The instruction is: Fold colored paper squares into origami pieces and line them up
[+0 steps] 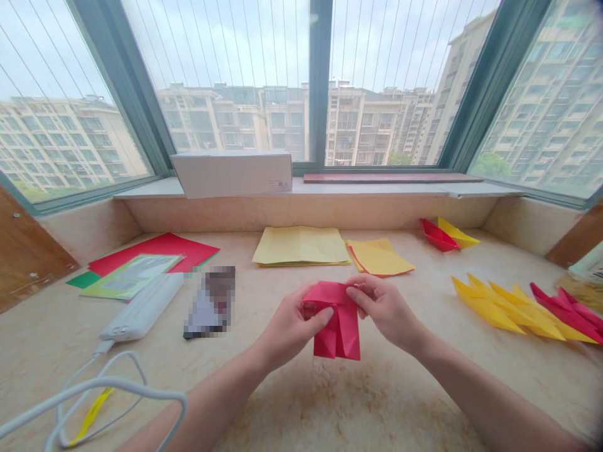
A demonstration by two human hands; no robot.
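A partly folded red sheet of origami paper is held up above the counter between both hands. My left hand grips it on the left side, the thumb lying across its front. At its upper right edge, my right hand pinches the paper between thumb and fingers. Flaps on the paper's front meet along a middle line, and its lower end hangs free. The fingers behind the sheet are partly hidden.
Beyond the hands lie pale yellow sheets and orange-yellow squares. Folded yellow boats and red ones stand at right. A white power bank, its cable and a pixelated object lie left. A white box rests on the sill.
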